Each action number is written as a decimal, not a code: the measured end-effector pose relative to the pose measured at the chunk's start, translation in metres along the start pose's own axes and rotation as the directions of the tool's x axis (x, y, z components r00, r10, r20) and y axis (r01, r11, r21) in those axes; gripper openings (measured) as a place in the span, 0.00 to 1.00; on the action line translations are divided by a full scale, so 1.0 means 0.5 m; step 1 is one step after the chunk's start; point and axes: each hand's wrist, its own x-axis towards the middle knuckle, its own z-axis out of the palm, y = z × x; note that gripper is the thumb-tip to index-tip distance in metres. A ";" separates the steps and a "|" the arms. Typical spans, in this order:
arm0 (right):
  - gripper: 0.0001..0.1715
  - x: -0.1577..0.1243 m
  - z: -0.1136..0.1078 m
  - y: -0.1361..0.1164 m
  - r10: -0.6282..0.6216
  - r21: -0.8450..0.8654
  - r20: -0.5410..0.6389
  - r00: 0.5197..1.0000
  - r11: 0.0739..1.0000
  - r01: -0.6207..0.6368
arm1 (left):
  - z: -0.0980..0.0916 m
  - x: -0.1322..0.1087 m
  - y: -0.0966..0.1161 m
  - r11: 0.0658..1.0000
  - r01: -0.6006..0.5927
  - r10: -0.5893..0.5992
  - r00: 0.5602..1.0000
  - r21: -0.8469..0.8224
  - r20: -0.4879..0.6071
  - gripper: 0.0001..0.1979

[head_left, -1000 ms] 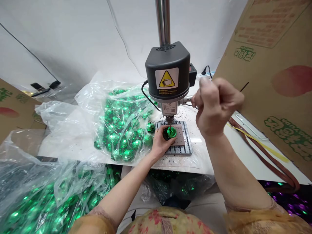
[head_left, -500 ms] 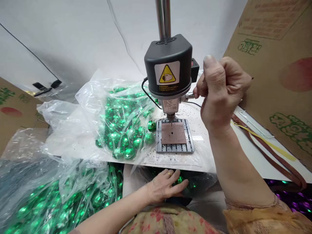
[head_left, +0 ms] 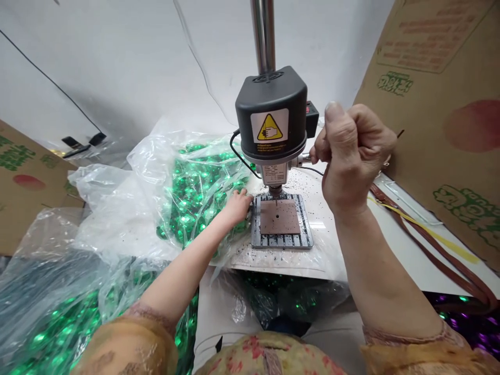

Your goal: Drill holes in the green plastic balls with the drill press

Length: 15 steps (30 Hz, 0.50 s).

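Note:
A small black drill press [head_left: 271, 117] stands on a white table [head_left: 394, 234], on a steel column. Its slatted base [head_left: 255, 229] carries a brown pad [head_left: 280, 217] with a hole, and nothing lies on the pad. My right hand [head_left: 351, 151] is a fist closed around the press's side lever [head_left: 305, 157], at the right of the head. My left hand [head_left: 235, 205] reaches to the base's left edge, at the mouth of a clear bag of shiny green faceted balls [head_left: 191, 192]. Its fingers curl down over the balls there; whether they hold one is hidden.
Black drilling dust speckles the table around the base. Large cardboard boxes stand at right [head_left: 441, 104] and far left [head_left: 23, 182]. A second clear bag of green balls [head_left: 58, 323] lies low at left. A brown strap [head_left: 437, 255] and a yellow strip cross the table at right.
A second ago my left hand held a green ball on the pad under the bit. It dropped below the table edge, then rose to the bag mouth. The pad is bare; the press head moved up, then back down.

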 end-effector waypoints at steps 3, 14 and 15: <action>0.26 -0.001 -0.002 -0.001 -0.001 0.005 0.012 1.000 1.000 0.001 | 0.001 0.004 -0.021 0.995 -0.016 0.012 0.999 -0.103 -0.039 0.21; 0.28 -0.006 -0.003 -0.001 0.003 -0.003 0.008 1.000 1.000 -0.003 | 0.022 -0.062 0.064 -0.143 -0.089 -0.212 0.976 -0.986 -0.057 0.35; 0.28 -0.005 -0.003 -0.001 -0.002 0.000 0.008 1.000 1.000 0.002 | 0.025 -0.061 0.071 -0.139 -0.057 -0.228 0.973 -0.989 -0.024 0.33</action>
